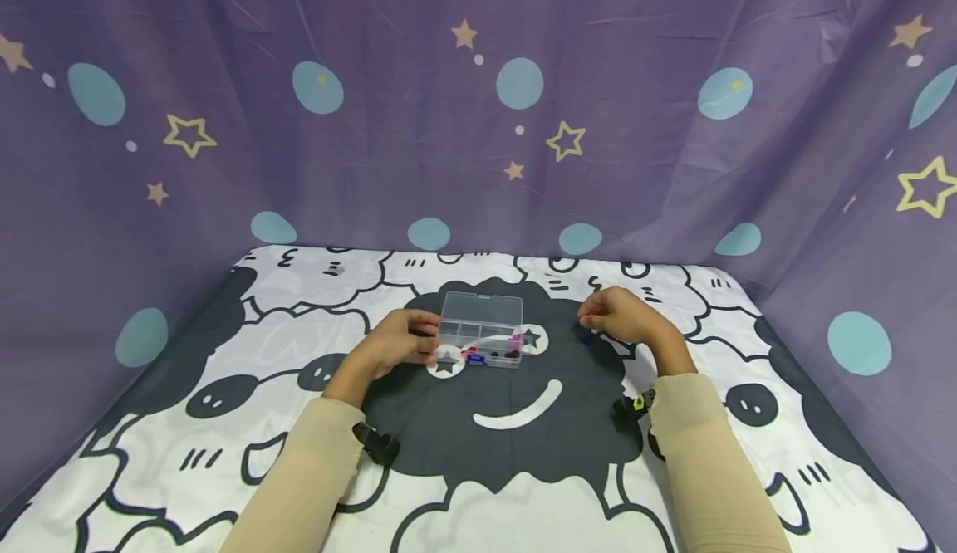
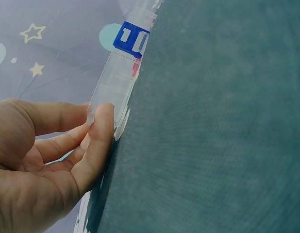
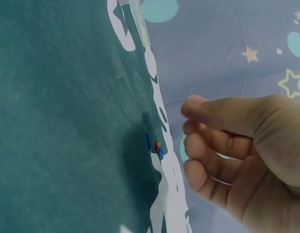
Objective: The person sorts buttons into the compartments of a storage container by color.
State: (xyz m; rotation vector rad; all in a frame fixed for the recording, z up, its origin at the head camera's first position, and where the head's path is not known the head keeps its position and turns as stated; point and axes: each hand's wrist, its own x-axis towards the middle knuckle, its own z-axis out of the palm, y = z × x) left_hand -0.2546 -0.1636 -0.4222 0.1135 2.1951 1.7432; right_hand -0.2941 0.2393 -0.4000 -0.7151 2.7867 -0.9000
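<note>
A clear plastic compartment box (image 1: pixel 458 339) stands on the dark patch of the cloth, its hinged lid (image 1: pixel 482 308) raised at the back. Small pink, red and dark pieces lie in its compartments, and a blue latch (image 2: pixel 130 40) is at its front. My left hand (image 1: pixel 399 341) grips the left end of the box between thumb and fingers. On the right, my right hand (image 1: pixel 622 315) hovers over a few small blue, red and green pieces (image 3: pixel 157 145) on the cloth. Its fingers are loosely bent, with nothing visible between them.
A white cloth (image 1: pixel 449 520) with cartoon sheep covers the table. Purple curtains (image 1: pixel 419 171) with stars and ovals hang behind it and at both sides. Dark wrist cameras (image 1: pixel 377 443) sit at both sleeves.
</note>
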